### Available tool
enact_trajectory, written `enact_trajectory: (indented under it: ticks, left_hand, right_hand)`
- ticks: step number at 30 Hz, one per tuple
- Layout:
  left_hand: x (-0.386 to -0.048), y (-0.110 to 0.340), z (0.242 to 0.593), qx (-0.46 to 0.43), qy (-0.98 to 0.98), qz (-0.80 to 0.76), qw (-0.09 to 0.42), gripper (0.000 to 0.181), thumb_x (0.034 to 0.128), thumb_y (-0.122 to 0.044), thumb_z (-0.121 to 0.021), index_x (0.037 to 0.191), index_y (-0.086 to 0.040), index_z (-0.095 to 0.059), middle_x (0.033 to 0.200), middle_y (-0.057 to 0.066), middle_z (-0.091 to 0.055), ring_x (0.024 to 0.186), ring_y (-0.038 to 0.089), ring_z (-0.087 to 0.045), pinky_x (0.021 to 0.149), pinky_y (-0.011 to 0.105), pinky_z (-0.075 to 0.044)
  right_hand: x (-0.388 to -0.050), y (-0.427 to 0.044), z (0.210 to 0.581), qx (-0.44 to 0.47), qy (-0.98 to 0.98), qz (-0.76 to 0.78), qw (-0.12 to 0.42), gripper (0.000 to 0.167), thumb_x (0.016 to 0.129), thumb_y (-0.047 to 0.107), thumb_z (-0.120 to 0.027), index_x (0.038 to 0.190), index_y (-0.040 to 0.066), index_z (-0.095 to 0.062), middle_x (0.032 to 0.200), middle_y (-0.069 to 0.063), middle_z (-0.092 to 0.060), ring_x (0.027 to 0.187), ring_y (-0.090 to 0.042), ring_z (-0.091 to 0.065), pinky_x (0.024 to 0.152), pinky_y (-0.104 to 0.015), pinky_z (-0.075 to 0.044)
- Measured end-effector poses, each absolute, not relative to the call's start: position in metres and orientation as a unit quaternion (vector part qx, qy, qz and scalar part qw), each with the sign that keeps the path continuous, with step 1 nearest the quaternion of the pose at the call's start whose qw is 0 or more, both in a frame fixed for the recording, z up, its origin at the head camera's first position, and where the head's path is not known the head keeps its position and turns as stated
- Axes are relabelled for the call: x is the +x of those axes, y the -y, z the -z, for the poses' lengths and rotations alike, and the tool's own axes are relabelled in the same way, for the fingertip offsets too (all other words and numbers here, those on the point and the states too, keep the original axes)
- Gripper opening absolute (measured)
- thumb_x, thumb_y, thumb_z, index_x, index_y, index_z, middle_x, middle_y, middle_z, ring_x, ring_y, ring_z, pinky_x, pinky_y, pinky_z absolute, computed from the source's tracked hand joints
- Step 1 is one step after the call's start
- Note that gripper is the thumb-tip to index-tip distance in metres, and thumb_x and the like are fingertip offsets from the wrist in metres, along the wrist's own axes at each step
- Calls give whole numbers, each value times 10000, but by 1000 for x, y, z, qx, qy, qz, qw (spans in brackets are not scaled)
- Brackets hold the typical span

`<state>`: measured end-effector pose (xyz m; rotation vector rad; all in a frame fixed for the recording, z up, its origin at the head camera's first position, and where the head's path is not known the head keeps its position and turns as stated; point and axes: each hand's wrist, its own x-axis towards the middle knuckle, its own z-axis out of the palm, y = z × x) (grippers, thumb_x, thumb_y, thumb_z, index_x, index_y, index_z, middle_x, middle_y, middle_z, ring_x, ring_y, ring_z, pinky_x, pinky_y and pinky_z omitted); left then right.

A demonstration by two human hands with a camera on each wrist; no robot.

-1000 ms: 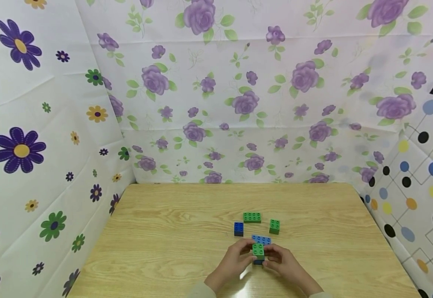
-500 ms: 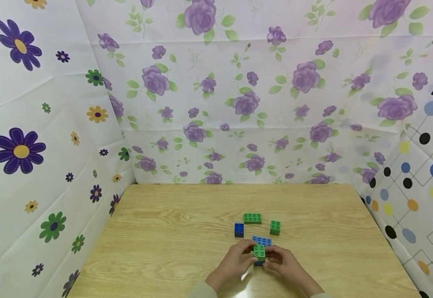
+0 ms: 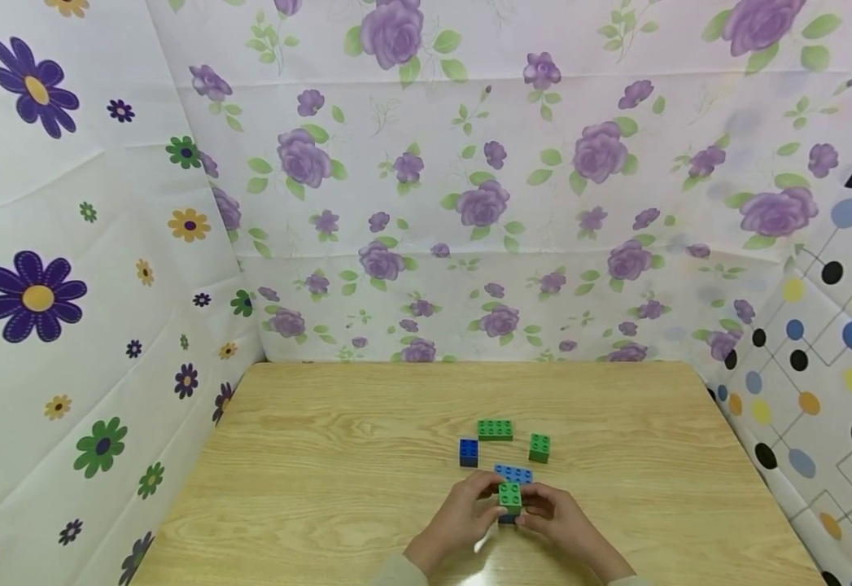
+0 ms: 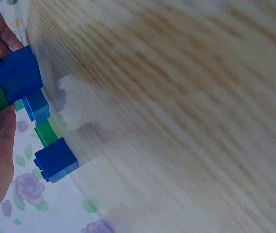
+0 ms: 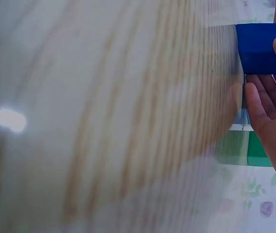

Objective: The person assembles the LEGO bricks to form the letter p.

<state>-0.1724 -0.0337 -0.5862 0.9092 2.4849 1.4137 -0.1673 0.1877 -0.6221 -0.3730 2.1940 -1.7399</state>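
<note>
Two-block stack (image 3: 509, 504): right there between the hands, near side of the worktop (image 3: 338, 496), upright, a green block (image 3: 509, 498) sitting over a dark blue block (image 3: 508, 518), their faces meeting with no gap to be seen.
Left hand (image 3: 457, 510): it has the stack pinched, thumb on the near side, fingers round the back, a narrow grip no wider than the block.
Right hand (image 3: 560, 525): in close on the opposite side, thumb laid on the blue block near the seam, fingers curled behind; that's a hold from both flanks.
Underside: lifted or resting? Cannot tell for certain from these angles.
Handling: looks like smooth, hard plastic, so probably light, stiff and hard to break; the glossy sides could slide a little under dry fingertips.
Where to hold: flat opposite sides, low on the blue block to steady it, higher on the green one to move it; the studs (image 3: 504, 489) on top are best left free.
Just behind the fingers: a light blue block (image 3: 517, 472), partly hidden.
Farther out: a small blue block (image 3: 469, 452) to the left, a long green block (image 3: 495, 430) at the back, a small green block (image 3: 539, 447) to the right, all lying apart.
</note>
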Motion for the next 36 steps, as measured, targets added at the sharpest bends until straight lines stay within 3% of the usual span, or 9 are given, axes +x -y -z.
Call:
enact_trajectory:
  ticks: [10, 29, 36]
  left_hand:
    - [-170, 32, 582, 296, -848, -436, 62, 322, 921, -102, -651, 1227, -105, -551, 1145, -37, -568, 1092, 104, -571, 943, 201, -500]
    - [-170, 29, 598, 212, -811, -535, 103, 315, 880, -116, -708, 1178, -106, -609, 1134, -31, -637, 1058, 95, -598, 942, 259, -520]
    - [-170, 30, 598, 210, -802, -548, 112, 319, 882, -124, -704, 1186, -111, -609, 1146, -26, -636, 1071, 103, -595, 951, 270, -518]
  right_hand:
    - [-167, -186, 620, -125, -777, 596, 158, 445, 846, 144, -746, 1219, -37, -582, 1198, -170, -616, 1111, -307, -597, 916, -292, -541]
    - [-167, -184, 618, -129, -792, 577, 153, 477, 854, 158, -740, 1244, -55, -565, 1224, -211, -598, 1142, -353, -578, 931, -301, -533]
    - [-166, -190, 613, -153, -803, 562, 123, 448, 883, 130, -704, 1275, -28, -558, 1239, -200, -600, 1145, -349, -578, 944, -318, -528]
